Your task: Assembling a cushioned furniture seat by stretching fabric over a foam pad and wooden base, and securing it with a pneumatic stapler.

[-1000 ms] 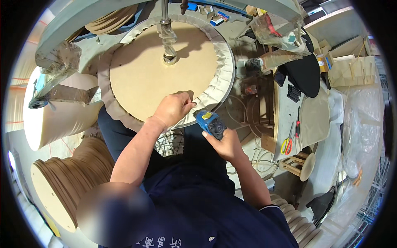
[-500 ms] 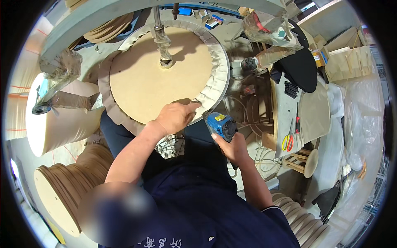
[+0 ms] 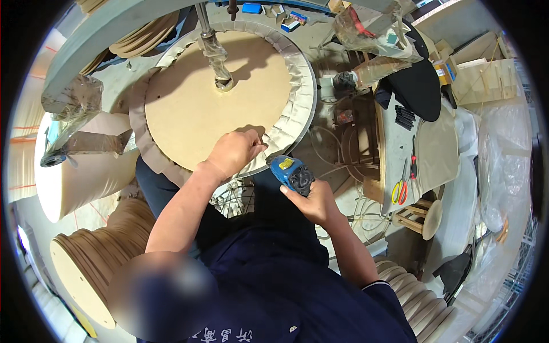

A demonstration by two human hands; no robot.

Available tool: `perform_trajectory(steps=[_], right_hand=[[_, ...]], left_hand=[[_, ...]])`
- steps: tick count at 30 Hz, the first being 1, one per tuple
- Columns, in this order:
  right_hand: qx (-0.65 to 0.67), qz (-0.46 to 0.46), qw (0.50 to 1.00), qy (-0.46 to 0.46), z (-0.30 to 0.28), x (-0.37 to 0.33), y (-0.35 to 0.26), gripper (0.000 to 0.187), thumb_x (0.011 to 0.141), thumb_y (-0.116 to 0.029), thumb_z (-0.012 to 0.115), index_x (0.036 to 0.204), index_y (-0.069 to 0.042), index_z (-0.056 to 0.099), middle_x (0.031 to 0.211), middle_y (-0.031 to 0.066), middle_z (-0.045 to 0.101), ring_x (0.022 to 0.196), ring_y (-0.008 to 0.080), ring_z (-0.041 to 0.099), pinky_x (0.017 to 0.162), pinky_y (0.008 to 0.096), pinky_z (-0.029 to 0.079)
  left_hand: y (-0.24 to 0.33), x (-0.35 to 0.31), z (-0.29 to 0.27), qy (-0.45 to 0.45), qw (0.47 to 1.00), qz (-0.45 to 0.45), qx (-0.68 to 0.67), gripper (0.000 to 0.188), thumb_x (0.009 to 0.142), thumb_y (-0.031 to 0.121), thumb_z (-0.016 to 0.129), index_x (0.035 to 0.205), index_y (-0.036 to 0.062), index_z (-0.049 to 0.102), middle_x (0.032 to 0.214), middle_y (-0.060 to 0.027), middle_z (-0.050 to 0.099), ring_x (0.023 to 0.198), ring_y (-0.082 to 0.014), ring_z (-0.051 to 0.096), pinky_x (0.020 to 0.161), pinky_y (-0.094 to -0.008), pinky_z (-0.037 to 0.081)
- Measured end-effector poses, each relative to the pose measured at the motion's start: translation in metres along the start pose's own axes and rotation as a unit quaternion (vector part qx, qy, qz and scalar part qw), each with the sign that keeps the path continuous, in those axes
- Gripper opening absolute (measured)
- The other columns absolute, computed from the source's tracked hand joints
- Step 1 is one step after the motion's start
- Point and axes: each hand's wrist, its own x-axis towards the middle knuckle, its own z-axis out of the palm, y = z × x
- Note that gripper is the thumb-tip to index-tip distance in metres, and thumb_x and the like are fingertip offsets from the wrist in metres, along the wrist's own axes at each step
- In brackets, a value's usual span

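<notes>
A round wooden board (image 3: 189, 108) lies in front of me, its rim wrapped in pale fabric (image 3: 291, 103) gathered in pleats on the right side. At the near left the fabric's edge hangs loose past the board. My left hand (image 3: 234, 153) is at the board's near right edge, its fingers pinching the fabric. Just right of it, my right hand (image 3: 318, 201) grips a blue staple gun (image 3: 290, 173) with a black rear end. The gun's nose is close to the pleated rim; whether it touches is hidden. A metal rod (image 3: 214, 54) wrapped in plastic comes down onto the board's middle.
Stacked round boards (image 3: 91, 251) stand at the lower left, below a large pale roll (image 3: 86, 171). On the right table (image 3: 394, 154) lie scissors (image 3: 399, 191), a red-handled screwdriver (image 3: 413, 157) and black strips (image 3: 405, 116). A wooden stool (image 3: 420, 220) stands below it.
The left hand's fingers have curled in from a stretched-out pose on the pleats to a pinch. The staple gun and right hand have shifted left. The whole view has shifted slightly.
</notes>
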Motion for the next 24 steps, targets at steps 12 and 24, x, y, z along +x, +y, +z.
perform_trajectory(steps=[12,24], right_hand=[[-0.093,-0.001,0.995,0.037,0.008,0.027,-0.023,0.036,0.092,-0.027,0.072,0.114,0.001,0.067,0.098,0.0250,0.073,0.101,0.0458,0.068,0.084,0.0456,0.055],[0.039,0.049,0.997,0.036,-0.022,0.001,0.008,0.029,0.097,-0.030,0.072,0.090,-0.003,0.064,0.059,0.0007,0.055,0.050,0.0104,0.054,0.050,0.0307,0.044]], left_hand=[[0.013,0.014,0.011,0.062,0.993,-0.104,0.006,0.030,0.096,0.036,0.069,0.093,0.0064,0.069,0.084,-0.0167,0.073,0.084,-0.0389,0.070,0.078,-0.0484,0.055],[0.015,-0.020,-0.004,-0.075,0.994,0.074,0.029,0.035,0.104,0.026,0.055,0.135,0.0105,0.058,0.101,-0.0202,0.073,0.098,-0.0413,0.069,0.085,-0.0494,0.054]])
